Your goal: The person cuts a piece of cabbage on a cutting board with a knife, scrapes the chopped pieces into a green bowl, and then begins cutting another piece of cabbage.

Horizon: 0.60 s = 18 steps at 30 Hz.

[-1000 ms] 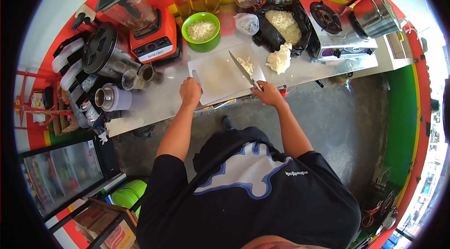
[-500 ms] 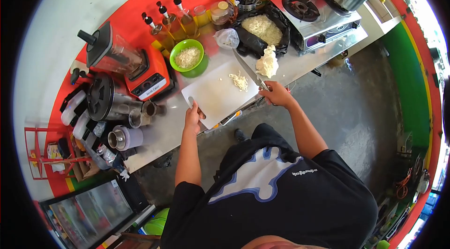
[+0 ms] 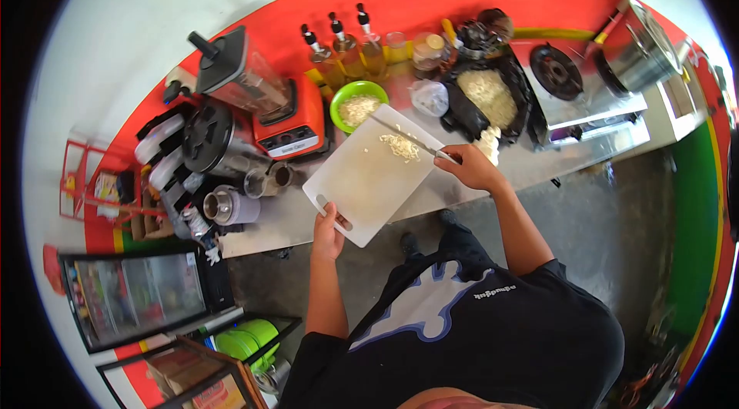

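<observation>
My left hand (image 3: 329, 233) grips a white cutting board (image 3: 362, 189) by its handle slot, thumb on top. The board is lifted and slanted, with its far corner by the rim of a green bowl (image 3: 339, 110). Pale shredded pieces (image 3: 402, 145) lie toward the far end of the board, and similar pale shreds (image 3: 359, 110) fill the bowl. My right hand (image 3: 466, 168) is closed around the handle of a knife (image 3: 408, 141), whose blade lies across the board beside the shreds. A whitish lump (image 3: 488, 144) is partly hidden behind my right hand.
A black bag (image 3: 466, 112) with pale shreds stands behind the board, a small clear plastic bag (image 3: 429, 98) beside it. A gas stove (image 3: 593, 105) with a steel pot (image 3: 643, 47) is to the right. A red blender (image 3: 289, 124) and oil bottles (image 3: 348, 55) stand left and behind.
The board has risen off the counter, turned and moved toward the green bowl, now overlapping its edge. The knife has come over the board beside the shreds. My view has shifted.
</observation>
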Motion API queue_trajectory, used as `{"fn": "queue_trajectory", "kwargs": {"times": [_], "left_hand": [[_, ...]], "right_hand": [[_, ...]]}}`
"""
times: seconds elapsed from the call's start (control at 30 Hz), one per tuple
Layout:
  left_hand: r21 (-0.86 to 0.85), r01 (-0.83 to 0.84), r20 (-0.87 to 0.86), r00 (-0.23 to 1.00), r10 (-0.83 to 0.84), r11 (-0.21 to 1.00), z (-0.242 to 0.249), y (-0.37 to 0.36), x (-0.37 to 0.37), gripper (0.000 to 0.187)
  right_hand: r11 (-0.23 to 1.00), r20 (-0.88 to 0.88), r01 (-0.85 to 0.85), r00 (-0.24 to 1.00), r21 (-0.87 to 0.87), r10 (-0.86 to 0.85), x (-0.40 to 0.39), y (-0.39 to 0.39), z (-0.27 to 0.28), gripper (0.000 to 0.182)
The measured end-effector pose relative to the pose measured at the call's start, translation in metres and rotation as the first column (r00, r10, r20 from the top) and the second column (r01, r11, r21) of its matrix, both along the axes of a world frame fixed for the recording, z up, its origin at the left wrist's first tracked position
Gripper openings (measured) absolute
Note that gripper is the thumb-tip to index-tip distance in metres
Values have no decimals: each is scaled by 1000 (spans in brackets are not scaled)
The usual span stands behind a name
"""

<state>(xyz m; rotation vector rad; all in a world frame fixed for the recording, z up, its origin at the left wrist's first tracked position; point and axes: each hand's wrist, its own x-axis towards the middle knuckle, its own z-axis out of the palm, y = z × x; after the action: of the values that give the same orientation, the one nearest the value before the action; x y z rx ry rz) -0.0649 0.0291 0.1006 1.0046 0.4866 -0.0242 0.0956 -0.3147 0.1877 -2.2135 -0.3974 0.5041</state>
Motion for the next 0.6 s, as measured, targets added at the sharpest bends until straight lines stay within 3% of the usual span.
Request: {"fn": "queue_trajectory", "kwargs": {"times": [0.1, 0.17, 0.27, 0.4, 0.6], "left_hand": [[3, -90, 38, 995, 90, 996, 8, -9, -8, 27], [24, -172, 53, 984, 170, 985, 13, -16, -7, 30], [24, -253, 62, 966, 252, 967, 28, -27, -6, 34], [41, -344, 76, 937, 340, 938, 34, -44, -5, 35], [57, -462, 58, 887, 459, 885, 43, -78, -3, 35]], "right_hand": [[980, 141, -198, 971, 20, 194, 25, 18, -1, 44], [965, 109, -262, 959, -13, 262, 35, 31, 13, 44], [879, 197, -473, 859, -49, 473, 54, 41, 6, 39], [797, 242, -589, 760, -136, 603, 83, 47, -8, 40], [788, 242, -582, 750, -201, 616, 143, 49, -35, 42]]}}
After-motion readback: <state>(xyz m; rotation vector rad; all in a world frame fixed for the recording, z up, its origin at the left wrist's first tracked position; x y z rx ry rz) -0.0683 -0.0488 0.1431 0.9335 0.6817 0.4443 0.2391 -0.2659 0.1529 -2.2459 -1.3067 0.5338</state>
